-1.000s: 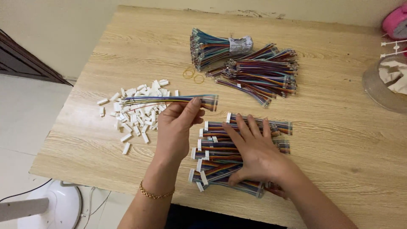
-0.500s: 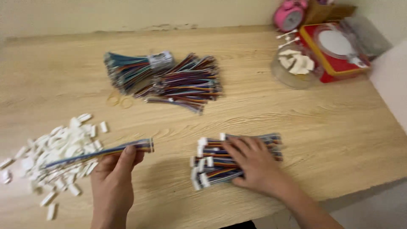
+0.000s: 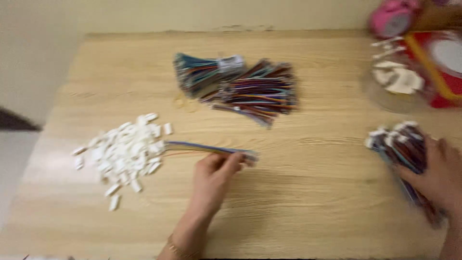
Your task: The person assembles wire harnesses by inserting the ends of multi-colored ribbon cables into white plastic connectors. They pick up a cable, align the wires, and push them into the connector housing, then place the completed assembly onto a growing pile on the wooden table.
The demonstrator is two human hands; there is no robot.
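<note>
The left hand point(image 3: 214, 173) pinches a flat rainbow-striped ribbon cable point(image 3: 207, 149), its far end touching the white connector pile point(image 3: 125, 151); bare table point(image 3: 298, 192) lies beside the cable. The right hand point(image 3: 440, 175) clasps a wire bundle point(image 3: 399, 144) near the table's edge.

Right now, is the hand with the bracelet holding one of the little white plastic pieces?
No, the left hand pinches a flat strip of coloured wires, and the white plastic pieces lie in a pile beside it on the wooden table.

On the table point(image 3: 313, 202), connector pile point(image 3: 125, 151) lies at 9 o'clock, loose wire bundles point(image 3: 240, 86) at 12, finished harness stack point(image 3: 404, 149) at 3, containers point(image 3: 414, 72) at 2.
</note>
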